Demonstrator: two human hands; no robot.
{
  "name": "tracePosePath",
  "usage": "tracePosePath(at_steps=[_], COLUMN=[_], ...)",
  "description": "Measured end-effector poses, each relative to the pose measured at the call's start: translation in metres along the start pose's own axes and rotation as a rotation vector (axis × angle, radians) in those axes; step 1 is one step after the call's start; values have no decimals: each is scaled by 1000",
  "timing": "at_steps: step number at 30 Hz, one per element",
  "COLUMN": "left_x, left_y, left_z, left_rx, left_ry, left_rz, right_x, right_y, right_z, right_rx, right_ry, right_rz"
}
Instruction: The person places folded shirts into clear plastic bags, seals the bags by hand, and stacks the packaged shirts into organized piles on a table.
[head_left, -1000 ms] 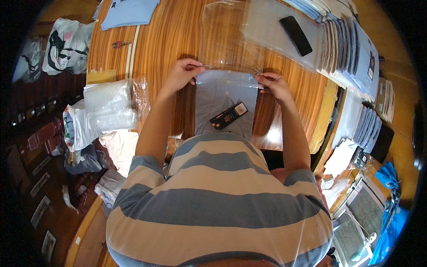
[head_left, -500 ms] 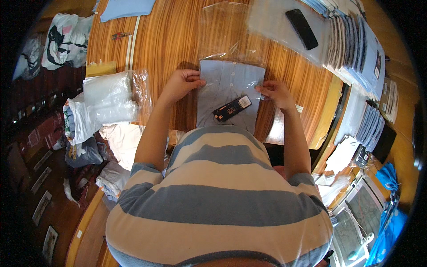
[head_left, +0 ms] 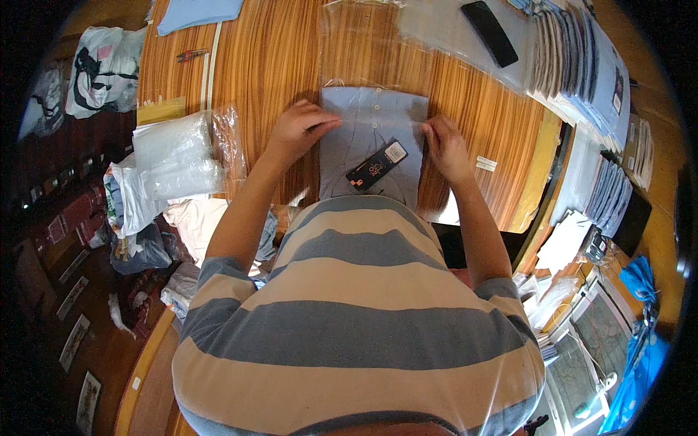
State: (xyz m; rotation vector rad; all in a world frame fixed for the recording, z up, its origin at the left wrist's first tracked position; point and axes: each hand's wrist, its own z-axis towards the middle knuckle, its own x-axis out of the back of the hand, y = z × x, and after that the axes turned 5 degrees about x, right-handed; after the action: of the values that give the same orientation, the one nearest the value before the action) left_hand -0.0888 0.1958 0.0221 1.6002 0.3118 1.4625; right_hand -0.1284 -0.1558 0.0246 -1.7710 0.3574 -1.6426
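A folded light blue shirt (head_left: pixel 345 163) lies on the wood-grain table just in front of me, its buttons running down the middle. On it rests a dark hang tag (head_left: pixel 376 167) with a white label. A clear plastic bag (head_left: pixel 371 62) stretches over the shirt's far end and on beyond it. At the shirt's left edge my left hand (head_left: pixel 297 131) pinches the rim of the bag between thumb and fingers. My right hand (head_left: pixel 447 149) pinches the rim at the right edge. Between the hands the rim crosses the shirt as a faint line.
Clear bags lie in a pile (head_left: pixel 178 152) at the left. A black phone (head_left: pixel 489 34) rests on more clear plastic at the far right, beside a tall stack of folded shirts (head_left: pixel 574 65). Small red-handled snippers (head_left: pixel 191 55) and another blue garment (head_left: pixel 198 14) are at far left.
My right hand's fingers have drawn together at the bag's rim. Both hands sit slightly farther up the picture, and the whole scene has shifted a little the same way.
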Motion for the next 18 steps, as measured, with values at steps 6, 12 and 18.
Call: tracePosePath(at_steps=[6, 12, 18], left_x=[-1, -1, -13], left_y=[15, 39, 53], left_z=[-63, -65, -56], left_rx=[103, 40, -25], left_ry=[-154, -69, -80], left_rz=[-54, 128, 323], right_x=[-10, -20, -29], right_y=[-16, -57, -53], right_z=[-65, -54, -22], right_rx=[57, 169, 108], right_ry=[26, 129, 325], right_rz=[4, -152, -268])
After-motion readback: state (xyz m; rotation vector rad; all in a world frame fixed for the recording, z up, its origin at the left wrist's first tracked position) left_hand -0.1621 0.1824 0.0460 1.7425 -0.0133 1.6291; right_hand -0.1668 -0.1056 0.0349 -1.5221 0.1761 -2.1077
